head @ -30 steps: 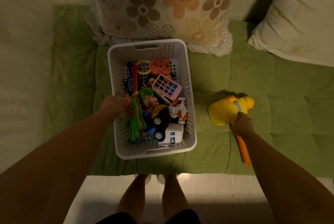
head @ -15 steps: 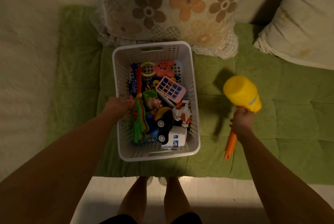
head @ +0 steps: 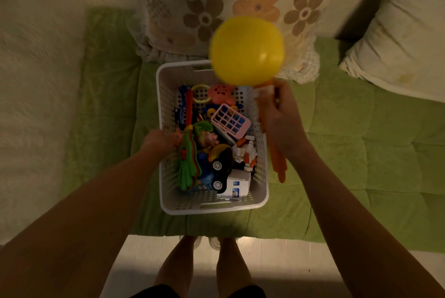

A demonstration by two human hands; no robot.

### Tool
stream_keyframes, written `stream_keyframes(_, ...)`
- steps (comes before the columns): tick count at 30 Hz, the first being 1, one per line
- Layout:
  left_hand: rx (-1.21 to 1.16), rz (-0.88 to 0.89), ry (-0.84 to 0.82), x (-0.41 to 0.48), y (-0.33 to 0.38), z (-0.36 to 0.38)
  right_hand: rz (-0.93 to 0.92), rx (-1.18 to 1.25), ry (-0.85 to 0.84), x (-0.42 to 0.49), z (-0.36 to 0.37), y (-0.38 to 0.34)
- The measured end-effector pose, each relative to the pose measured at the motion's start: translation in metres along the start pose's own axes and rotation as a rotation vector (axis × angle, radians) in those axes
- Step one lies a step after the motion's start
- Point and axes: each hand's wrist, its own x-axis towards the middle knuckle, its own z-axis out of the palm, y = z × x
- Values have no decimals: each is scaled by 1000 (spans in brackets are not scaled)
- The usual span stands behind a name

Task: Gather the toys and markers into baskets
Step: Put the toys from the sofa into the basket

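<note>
A white perforated basket (head: 166, 114) stands on the green quilted mattress, filled with several toys: a green hand clapper (head: 189, 165), a pink grid cart (head: 230, 120), a black-wheeled car (head: 220, 161) and a white vehicle (head: 237, 185). My left hand (head: 160, 141) grips the basket's left rim. My right hand (head: 279, 114) is closed on the orange handle of a toy hammer, whose yellow head (head: 246, 51) is raised toward the camera above the basket's far right corner. The handle's end (head: 279, 165) sticks out below my wrist, just right of the basket.
A flowered pillow (head: 216, 4) leans behind the basket and a cream pillow (head: 404, 37) lies at the right. A pale wall runs along the left. The green mattress (head: 361, 153) stretches to the right. My legs stand on pale floor at the mattress's front edge.
My right hand lifted the toy hammer off the mattress and swung it left and up, over the basket's right side. My left hand stayed on the rim.
</note>
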Motion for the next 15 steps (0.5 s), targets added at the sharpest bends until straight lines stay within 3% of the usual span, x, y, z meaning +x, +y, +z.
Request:
stream_keyframes(5,4,-10,-6,4,-3,1,20,-130,-256,-7,50,-9)
stream_keyframes(15,-156,38,-46,14,-13,-1,186,-420,-283,-8,101,36)
